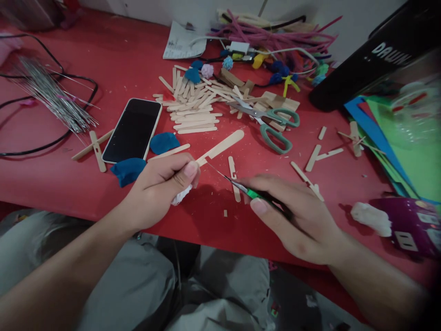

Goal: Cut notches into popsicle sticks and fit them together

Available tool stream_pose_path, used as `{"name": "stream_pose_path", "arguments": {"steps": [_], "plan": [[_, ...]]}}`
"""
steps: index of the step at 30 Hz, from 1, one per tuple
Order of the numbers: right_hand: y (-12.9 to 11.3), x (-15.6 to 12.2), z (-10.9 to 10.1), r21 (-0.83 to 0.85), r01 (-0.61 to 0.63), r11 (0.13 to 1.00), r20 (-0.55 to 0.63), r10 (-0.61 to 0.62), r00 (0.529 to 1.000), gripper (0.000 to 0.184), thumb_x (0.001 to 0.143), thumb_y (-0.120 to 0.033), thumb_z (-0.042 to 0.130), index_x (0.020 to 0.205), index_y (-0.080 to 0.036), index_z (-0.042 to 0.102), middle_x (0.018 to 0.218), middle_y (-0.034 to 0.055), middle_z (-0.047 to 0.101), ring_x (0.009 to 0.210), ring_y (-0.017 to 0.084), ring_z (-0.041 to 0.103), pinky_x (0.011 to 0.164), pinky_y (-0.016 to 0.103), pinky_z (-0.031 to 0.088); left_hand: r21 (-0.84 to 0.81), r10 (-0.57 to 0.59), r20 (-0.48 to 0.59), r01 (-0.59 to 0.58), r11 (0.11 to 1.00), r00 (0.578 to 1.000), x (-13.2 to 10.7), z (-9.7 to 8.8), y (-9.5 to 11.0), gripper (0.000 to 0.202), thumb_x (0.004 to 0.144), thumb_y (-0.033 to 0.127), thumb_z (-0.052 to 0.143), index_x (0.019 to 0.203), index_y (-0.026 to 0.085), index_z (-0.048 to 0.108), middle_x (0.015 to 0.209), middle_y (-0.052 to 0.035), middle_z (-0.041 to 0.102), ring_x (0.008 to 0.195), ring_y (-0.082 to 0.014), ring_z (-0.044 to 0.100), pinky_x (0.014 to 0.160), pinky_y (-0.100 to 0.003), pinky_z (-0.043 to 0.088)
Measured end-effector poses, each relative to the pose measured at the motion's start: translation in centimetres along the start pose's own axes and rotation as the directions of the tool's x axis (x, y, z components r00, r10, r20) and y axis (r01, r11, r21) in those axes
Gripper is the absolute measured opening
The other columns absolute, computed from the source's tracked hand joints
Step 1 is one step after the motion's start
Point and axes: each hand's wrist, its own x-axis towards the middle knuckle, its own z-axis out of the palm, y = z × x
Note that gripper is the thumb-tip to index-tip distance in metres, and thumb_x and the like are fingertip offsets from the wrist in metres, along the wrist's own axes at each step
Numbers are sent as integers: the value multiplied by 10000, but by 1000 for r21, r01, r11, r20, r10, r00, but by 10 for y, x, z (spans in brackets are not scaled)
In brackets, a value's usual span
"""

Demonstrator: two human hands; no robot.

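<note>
My left hand pinches a wooden craft stick between thumb and fingers. A notch is cut into the stick's edge just beyond my thumb. Something white and crumpled shows under the same hand. In my right hand is a craft knife with a green part on its handle. Its thin blade points at the notch; whether it touches the wood I cannot tell. Beneath the knife lies another notched stick, with a small wood chip nearer the red table's front edge.
Loose craft sticks are heaped behind my hands, beside green-handled scissors. A phone and blue scraps lie left, near metal wires. At right are a black bottle, coloured sheets and a purple object.
</note>
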Motion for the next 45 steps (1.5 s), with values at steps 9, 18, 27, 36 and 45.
{"name": "stream_pose_path", "arguments": {"steps": [9,18,27,36,45], "plan": [[1,4,4,-29,-37,999,-18,36,999,231,965,-189,520,1184,-203,592,937,37,700,786,129,661,749,229,535,320,136,-46,-114,940,990,-4,9,-2,293,993,280,392,727,192,481,586,43,441,537,-87,421,519,-237,347],[2,3,4,-24,-64,998,0,64,998,221,973,-214,506,1175,-213,597,967,59,712,815,164,668,762,279,541,372,175,-38,-149,916,984,-6,10,0,285,987,234,398,704,204,412,564,55,404,515,-86,385,501,-252,302],[-1,6,4,-6,-80,997,5,80,997,169,982,-223,487,1089,-195,614,824,45,671,709,151,615,687,275,522,437,192,-38,-157,886,981,-5,12,-6,233,981,253,408,768,198,486,540,60,437,475,-82,415,482,-242,308],[0,6,9,4,-160,987,26,160,987,192,987,-247,490,1088,-204,647,942,59,726,844,174,679,794,279,545,600,167,-38,-112,792,985,-1,17,-4,257,951,239,389,694,222,376,536,41,416,468,-118,421,502,-290,263],[-1,11,6,35,-207,978,51,205,977,208,997,-308,467,957,-199,638,735,19,642,652,145,582,639,246,485,607,140,-64,-73,791,988,2,17,-5,274,944,249,395,672,224,375,526,37,411,467,-124,411,514,-293,260]]}}
